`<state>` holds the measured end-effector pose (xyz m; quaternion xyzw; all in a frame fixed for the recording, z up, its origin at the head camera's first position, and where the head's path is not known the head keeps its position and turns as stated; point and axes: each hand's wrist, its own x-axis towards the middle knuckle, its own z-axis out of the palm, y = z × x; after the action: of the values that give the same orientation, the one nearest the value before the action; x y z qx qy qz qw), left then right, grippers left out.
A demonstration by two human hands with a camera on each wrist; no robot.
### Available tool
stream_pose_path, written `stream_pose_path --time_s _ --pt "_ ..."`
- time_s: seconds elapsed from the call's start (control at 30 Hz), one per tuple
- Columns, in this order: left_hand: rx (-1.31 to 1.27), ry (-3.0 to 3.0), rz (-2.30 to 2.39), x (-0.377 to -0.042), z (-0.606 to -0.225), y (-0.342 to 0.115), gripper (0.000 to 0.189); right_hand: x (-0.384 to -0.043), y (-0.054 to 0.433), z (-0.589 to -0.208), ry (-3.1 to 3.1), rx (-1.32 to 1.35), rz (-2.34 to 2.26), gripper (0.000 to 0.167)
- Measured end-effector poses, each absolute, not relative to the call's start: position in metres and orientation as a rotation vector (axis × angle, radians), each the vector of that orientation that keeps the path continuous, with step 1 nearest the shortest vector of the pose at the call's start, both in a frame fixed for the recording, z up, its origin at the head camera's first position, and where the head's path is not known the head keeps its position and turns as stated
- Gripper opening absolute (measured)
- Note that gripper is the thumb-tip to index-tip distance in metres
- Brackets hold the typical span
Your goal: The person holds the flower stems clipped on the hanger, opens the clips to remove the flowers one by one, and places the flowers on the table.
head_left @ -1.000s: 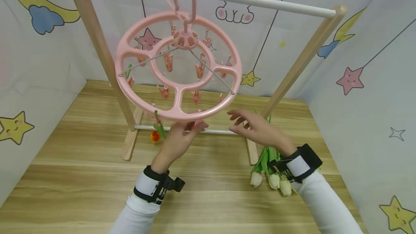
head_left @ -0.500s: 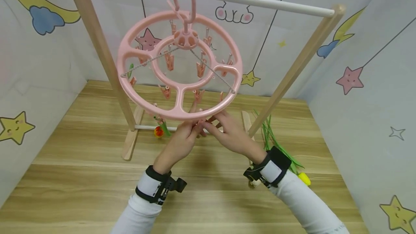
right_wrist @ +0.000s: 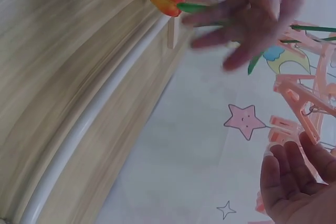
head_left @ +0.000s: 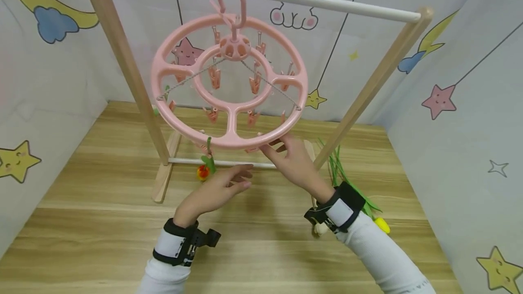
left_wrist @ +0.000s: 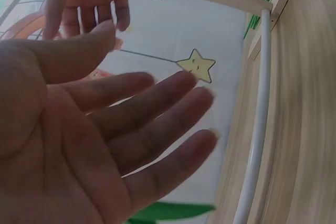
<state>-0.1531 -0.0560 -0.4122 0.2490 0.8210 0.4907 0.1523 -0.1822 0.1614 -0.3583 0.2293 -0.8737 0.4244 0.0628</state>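
A pink round clothes hanger (head_left: 231, 136) with several pink clothespins hangs from the rail. My right hand (head_left: 296, 162) is at its front right rim, fingers loosely bent. In the right wrist view, its fingertips are beside or touching a clothespin (right_wrist: 300, 103), with no pinch visible. My left hand (head_left: 214, 192) is below the rim, palm facing inward, fingers spread and holding nothing. Left of it, a red-and-yellow tulip (head_left: 203, 172) hangs head down from the hanger's front left. In the right wrist view, this tulip (right_wrist: 167, 2) is partly behind the left hand.
A wooden stand with a white top rail (head_left: 327, 4) and lower bar (head_left: 229, 164) surrounds the hanger. At right lie a yellow tulip (head_left: 382, 225), green stems (head_left: 336, 167) and a white tulip (head_left: 321, 229) partly behind the right wrist strap. Printed cloth walls enclose the wooden table (head_left: 253, 257).
My right hand came in from the right to meet the left at the front clothespin. Since then, my left hand has let go and drawn down and left, and the hanger has turned slightly.
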Motion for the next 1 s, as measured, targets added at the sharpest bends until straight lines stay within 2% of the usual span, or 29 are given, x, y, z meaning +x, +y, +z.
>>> stream_pose_path --time_s 0.23,0.33,0.43,0.6,0.77,0.93,1.0 --pt "0.798 2.292 1.298 -0.152 -0.404 -0.1 0.04 -0.188 0.173 -0.357 -2.586 0.646 1.25 0.029" --pt "0.764 2.332 1.36 -0.152 -0.4 -0.117 0.029 -0.191 0.179 -0.357 -2.56 0.628 1.253 0.026" --pt "0.681 2.471 1.503 -0.151 -0.396 -0.132 0.015 -0.194 0.183 -0.357 -2.555 0.594 1.247 0.027" --pt "0.613 2.709 2.022 -0.151 -0.391 -0.141 0.004 -0.195 0.191 -0.355 -2.551 0.554 1.247 0.029" --pt "0.644 2.888 2.338 -0.157 -0.388 -0.138 0.027 -0.197 0.198 -0.355 -2.537 0.504 1.207 0.033" --pt "0.621 3.014 2.141 -0.161 -0.389 -0.134 0.06 -0.199 0.202 -0.356 -2.56 0.473 1.189 0.036" --pt "0.67 3.033 2.032 -0.163 -0.391 -0.132 0.061 -0.199 0.202 -0.357 -2.567 0.467 1.192 0.036"
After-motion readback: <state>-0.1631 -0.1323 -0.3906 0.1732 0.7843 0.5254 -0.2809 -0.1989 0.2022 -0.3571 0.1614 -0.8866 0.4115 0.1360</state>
